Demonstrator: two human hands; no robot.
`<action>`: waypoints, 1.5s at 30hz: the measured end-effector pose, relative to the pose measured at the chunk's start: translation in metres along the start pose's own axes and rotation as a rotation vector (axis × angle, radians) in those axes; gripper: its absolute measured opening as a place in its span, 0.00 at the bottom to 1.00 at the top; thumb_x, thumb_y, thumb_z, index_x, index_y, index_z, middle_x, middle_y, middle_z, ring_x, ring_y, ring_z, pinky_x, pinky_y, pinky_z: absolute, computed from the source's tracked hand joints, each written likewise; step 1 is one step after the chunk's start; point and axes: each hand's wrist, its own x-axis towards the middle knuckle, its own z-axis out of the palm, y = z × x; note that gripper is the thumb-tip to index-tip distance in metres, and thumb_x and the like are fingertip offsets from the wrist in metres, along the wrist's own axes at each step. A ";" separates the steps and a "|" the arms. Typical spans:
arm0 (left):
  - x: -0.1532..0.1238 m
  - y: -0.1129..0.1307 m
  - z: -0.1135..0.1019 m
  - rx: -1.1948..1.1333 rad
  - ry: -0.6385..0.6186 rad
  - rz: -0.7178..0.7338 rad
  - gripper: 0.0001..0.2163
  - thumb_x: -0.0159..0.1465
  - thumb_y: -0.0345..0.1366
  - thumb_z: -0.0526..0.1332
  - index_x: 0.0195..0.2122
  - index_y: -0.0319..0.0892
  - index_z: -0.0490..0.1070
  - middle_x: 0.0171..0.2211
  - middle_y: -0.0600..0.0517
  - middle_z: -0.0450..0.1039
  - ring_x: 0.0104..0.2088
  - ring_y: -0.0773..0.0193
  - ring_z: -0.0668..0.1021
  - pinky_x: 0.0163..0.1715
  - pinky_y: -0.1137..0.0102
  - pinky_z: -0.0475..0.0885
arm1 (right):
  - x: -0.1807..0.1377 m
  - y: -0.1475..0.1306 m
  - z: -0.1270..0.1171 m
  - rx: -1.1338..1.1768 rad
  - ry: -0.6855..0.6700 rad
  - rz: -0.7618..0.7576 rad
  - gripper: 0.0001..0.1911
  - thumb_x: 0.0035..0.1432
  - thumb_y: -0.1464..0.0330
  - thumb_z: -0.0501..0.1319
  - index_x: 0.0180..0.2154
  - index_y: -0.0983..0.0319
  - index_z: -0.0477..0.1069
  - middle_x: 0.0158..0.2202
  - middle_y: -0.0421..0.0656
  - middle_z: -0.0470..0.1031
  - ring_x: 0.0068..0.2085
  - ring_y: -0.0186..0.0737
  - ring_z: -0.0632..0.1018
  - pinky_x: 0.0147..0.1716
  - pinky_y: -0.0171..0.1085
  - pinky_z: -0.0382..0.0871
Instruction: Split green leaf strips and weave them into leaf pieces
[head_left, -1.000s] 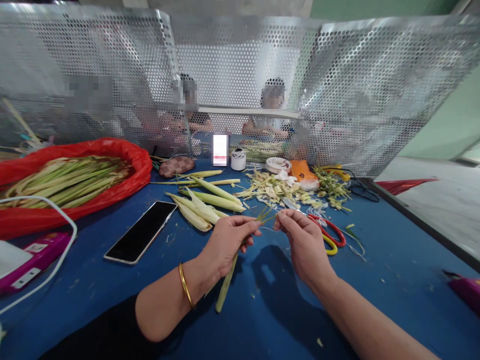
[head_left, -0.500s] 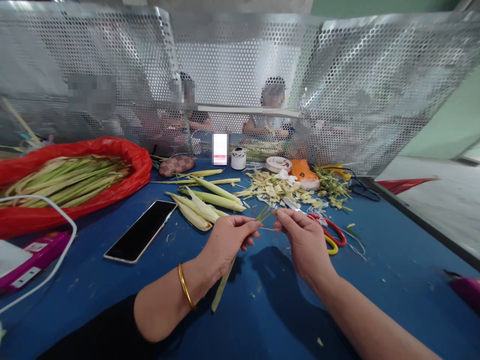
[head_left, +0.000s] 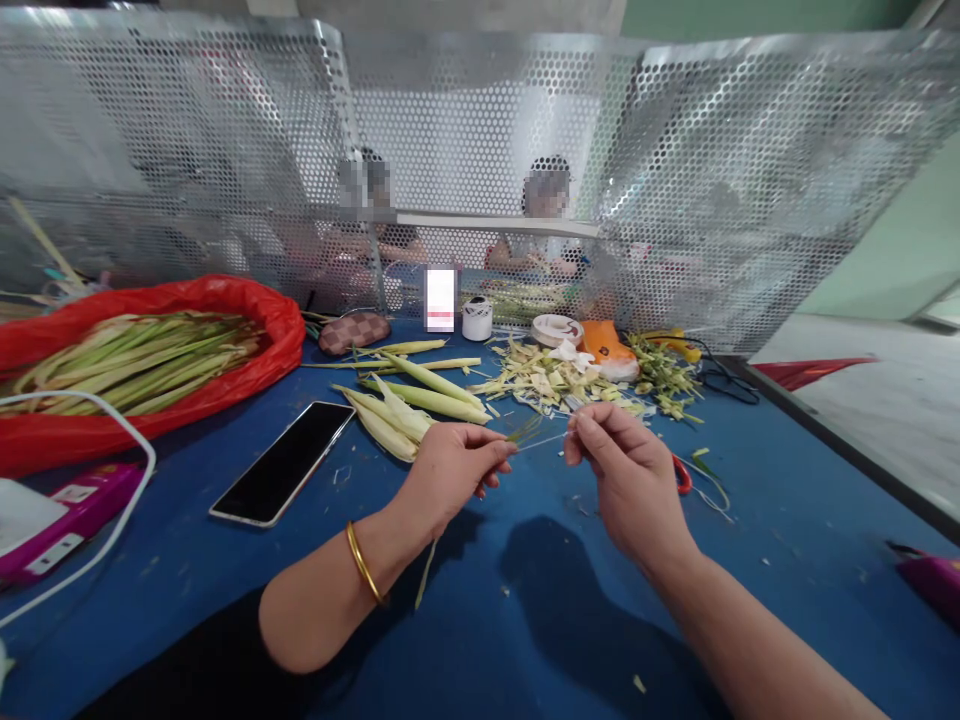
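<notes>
My left hand [head_left: 461,465] is closed in a pinch on a thin green leaf strip [head_left: 425,577], whose lower end hangs below the palm. Fine split ends of it stick out past the fingertips. From there a white thread [head_left: 541,441] runs taut to my right hand [head_left: 622,470], which pinches its other end. Behind the right hand lie scissors with a red handle [head_left: 682,474], mostly hidden by it. Pale green husks [head_left: 386,425] lie just beyond my left hand.
A phone [head_left: 283,463] lies left of my hands, near a red bag [head_left: 281,300] full of long leaves. Leaf scraps [head_left: 536,372], a tape roll [head_left: 556,330], an orange packet [head_left: 609,345] and a white jar [head_left: 477,320] stand before a perforated metal screen [head_left: 480,120]. Two people sit behind it.
My right hand has moved right, away from the left, lengthening the thread between them and covering more of the scissors. The left hand has shifted slightly left, and the hanging strip has turned.
</notes>
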 end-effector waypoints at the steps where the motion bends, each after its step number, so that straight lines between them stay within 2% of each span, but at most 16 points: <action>1: -0.001 0.001 -0.001 0.045 -0.018 0.010 0.05 0.53 0.34 0.65 0.25 0.39 0.76 0.19 0.54 0.72 0.16 0.72 0.68 0.15 0.77 0.62 | 0.001 -0.005 -0.002 0.005 -0.042 -0.011 0.08 0.57 0.63 0.64 0.29 0.59 0.72 0.25 0.37 0.70 0.26 0.33 0.69 0.30 0.35 0.62; 4: -0.004 0.001 -0.003 0.186 -0.101 0.051 0.05 0.53 0.34 0.64 0.24 0.39 0.77 0.18 0.53 0.72 0.16 0.71 0.69 0.15 0.77 0.62 | 0.003 -0.017 -0.007 0.069 -0.212 0.088 0.09 0.57 0.61 0.63 0.29 0.60 0.71 0.28 0.40 0.73 0.24 0.34 0.72 0.26 0.36 0.65; 7: -0.007 0.001 -0.005 0.271 -0.201 0.085 0.05 0.53 0.35 0.64 0.24 0.40 0.78 0.17 0.54 0.71 0.16 0.71 0.70 0.15 0.77 0.63 | 0.007 -0.024 -0.011 0.091 -0.328 0.186 0.12 0.57 0.60 0.63 0.27 0.60 0.69 0.23 0.39 0.71 0.22 0.35 0.73 0.24 0.36 0.66; 15: -0.010 0.011 -0.007 0.180 -0.396 -0.037 0.06 0.51 0.36 0.65 0.24 0.38 0.77 0.18 0.55 0.71 0.17 0.72 0.69 0.17 0.77 0.65 | 0.014 -0.027 -0.021 -0.193 -0.402 -0.036 0.11 0.61 0.63 0.59 0.28 0.61 0.67 0.19 0.36 0.67 0.21 0.32 0.69 0.24 0.33 0.65; 21: -0.012 0.005 -0.005 0.311 -0.388 -0.018 0.06 0.51 0.34 0.63 0.23 0.37 0.77 0.17 0.55 0.70 0.16 0.72 0.69 0.17 0.77 0.66 | 0.006 -0.035 -0.023 -0.342 -0.548 -0.147 0.11 0.63 0.65 0.58 0.28 0.61 0.67 0.23 0.37 0.67 0.22 0.30 0.66 0.22 0.32 0.60; 25: -0.015 -0.004 -0.002 0.460 -0.443 0.031 0.06 0.51 0.33 0.62 0.23 0.38 0.77 0.16 0.55 0.70 0.16 0.72 0.69 0.17 0.77 0.65 | 0.003 -0.032 -0.019 -0.348 -0.651 -0.103 0.11 0.63 0.65 0.56 0.28 0.61 0.67 0.24 0.38 0.67 0.24 0.31 0.67 0.24 0.32 0.62; 29: -0.017 -0.003 0.000 0.389 -0.593 0.078 0.05 0.51 0.34 0.64 0.25 0.38 0.79 0.18 0.55 0.72 0.17 0.71 0.70 0.19 0.77 0.67 | 0.011 -0.017 -0.018 -0.203 -0.570 0.053 0.10 0.61 0.64 0.59 0.29 0.61 0.67 0.22 0.36 0.68 0.23 0.32 0.70 0.26 0.33 0.63; 32: -0.016 0.001 -0.002 0.261 -0.520 0.138 0.06 0.52 0.35 0.66 0.27 0.38 0.79 0.19 0.54 0.73 0.17 0.72 0.71 0.19 0.77 0.67 | 0.016 -0.001 -0.016 -0.031 -0.424 0.204 0.10 0.58 0.63 0.62 0.29 0.62 0.68 0.21 0.35 0.68 0.22 0.32 0.70 0.26 0.33 0.63; 35: -0.011 0.004 -0.003 0.126 -0.351 0.200 0.06 0.53 0.36 0.65 0.27 0.38 0.79 0.19 0.54 0.73 0.17 0.73 0.70 0.19 0.78 0.67 | 0.013 0.011 -0.009 0.100 -0.306 0.340 0.12 0.55 0.62 0.64 0.27 0.62 0.67 0.21 0.35 0.67 0.22 0.30 0.68 0.26 0.32 0.61; 37: -0.008 0.005 -0.004 0.032 -0.226 0.194 0.06 0.54 0.36 0.65 0.27 0.38 0.78 0.19 0.55 0.73 0.17 0.74 0.69 0.18 0.78 0.67 | 0.007 0.015 0.000 0.140 -0.259 0.352 0.12 0.56 0.62 0.63 0.27 0.62 0.67 0.21 0.35 0.67 0.23 0.30 0.68 0.27 0.32 0.62; 41: -0.004 0.007 -0.004 -0.031 -0.012 0.150 0.06 0.54 0.35 0.65 0.27 0.37 0.76 0.19 0.55 0.72 0.16 0.74 0.69 0.18 0.79 0.66 | -0.010 0.020 0.013 -0.028 -0.275 0.172 0.12 0.62 0.62 0.57 0.28 0.60 0.65 0.23 0.37 0.69 0.26 0.34 0.71 0.32 0.34 0.64; 43: -0.003 0.007 -0.003 -0.025 0.039 0.141 0.06 0.54 0.34 0.65 0.27 0.37 0.76 0.19 0.55 0.72 0.17 0.74 0.69 0.18 0.79 0.66 | -0.018 0.021 0.015 -0.232 -0.304 -0.005 0.12 0.65 0.65 0.53 0.29 0.60 0.65 0.25 0.38 0.69 0.28 0.35 0.72 0.33 0.35 0.64; 45: -0.003 0.005 -0.003 -0.022 0.068 0.137 0.05 0.54 0.34 0.65 0.27 0.37 0.76 0.19 0.55 0.72 0.17 0.73 0.69 0.18 0.78 0.67 | -0.024 0.020 0.014 -0.460 -0.376 -0.265 0.10 0.65 0.70 0.51 0.31 0.60 0.65 0.27 0.40 0.70 0.30 0.36 0.71 0.33 0.35 0.63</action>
